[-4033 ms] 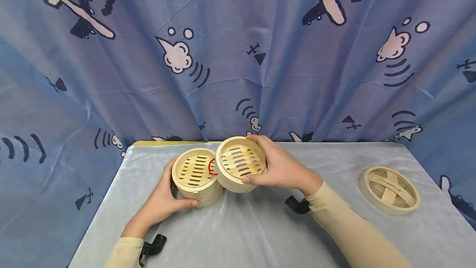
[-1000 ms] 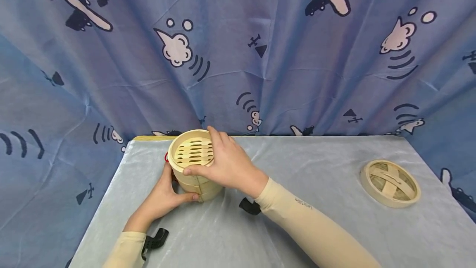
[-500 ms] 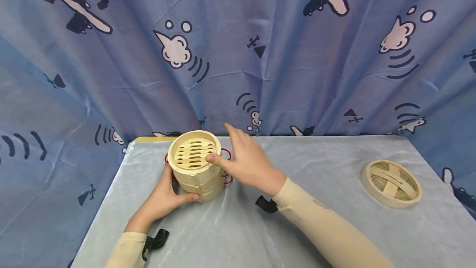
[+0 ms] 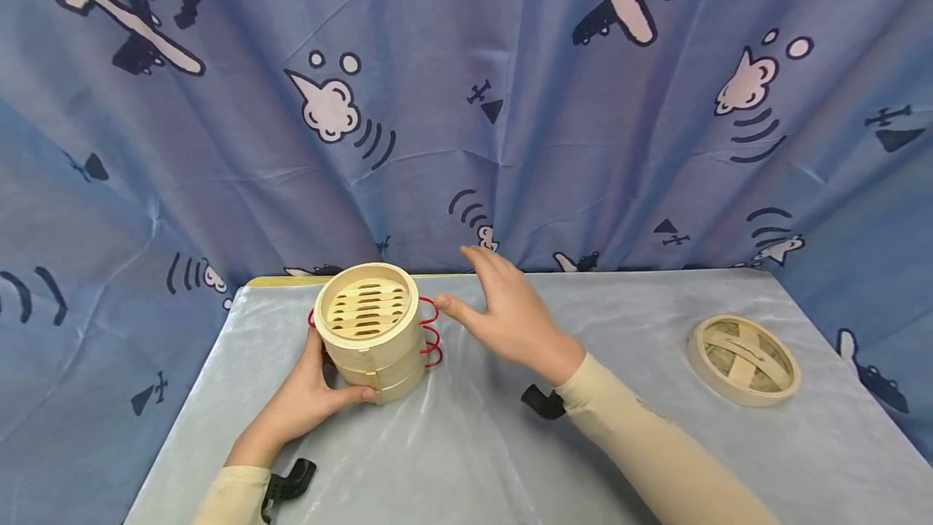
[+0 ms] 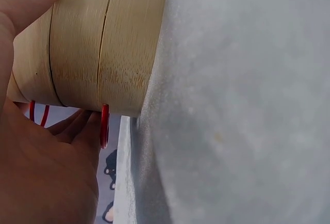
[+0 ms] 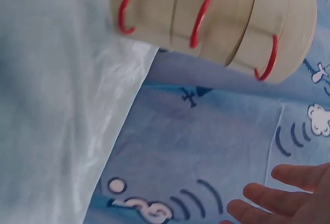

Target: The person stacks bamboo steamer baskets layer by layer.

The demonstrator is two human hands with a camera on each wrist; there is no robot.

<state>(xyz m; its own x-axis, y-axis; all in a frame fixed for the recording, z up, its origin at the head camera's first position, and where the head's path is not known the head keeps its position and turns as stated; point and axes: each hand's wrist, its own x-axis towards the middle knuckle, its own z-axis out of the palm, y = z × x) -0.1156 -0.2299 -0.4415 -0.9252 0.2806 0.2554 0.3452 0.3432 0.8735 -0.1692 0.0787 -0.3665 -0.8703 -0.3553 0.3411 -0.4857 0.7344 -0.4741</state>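
A stack of round bamboo steamer baskets stands upright on the cloth-covered table, the slatted floor of its top tier showing. My left hand grips the lower part of the stack from the left, thumb across the front. In the left wrist view the fingers of this hand reach round behind the bamboo wall. Red loop handles line the stack's right side, one above another. To the right of them my right hand hovers with spread fingers, holding nothing; it is apart from the bamboo in the right wrist view.
A bamboo steamer lid with crossed strips on top lies at the right of the table. Grey cloth covers the tabletop. A blue curtain with airplane prints hangs right behind the table's back edge.
The basket that my right hand held beside the others now sits on top of them. My right hand has let go and moved right. My left hand has kept its grip.
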